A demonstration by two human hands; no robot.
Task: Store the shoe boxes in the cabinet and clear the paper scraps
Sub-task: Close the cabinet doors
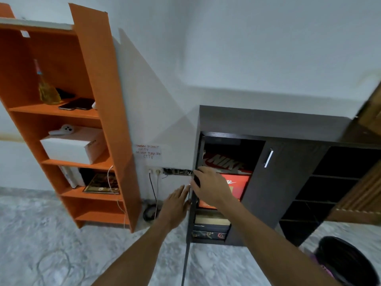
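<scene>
At frame centre, the left hand (175, 205) lies flat on the open cabinet door (188, 223); the right hand (212, 187) grips its edge before 2 stacked orange shoe boxes (237, 182) inside the cabinet (274, 124).

Black bin (348, 263) cut off bottom-right

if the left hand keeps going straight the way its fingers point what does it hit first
Most likely the edge of the open cabinet door: the left hand lies flat, fingertips pointing up and right, already at or nearly touching that edge. Depth is unclear, so contact can't be confirmed.
</scene>
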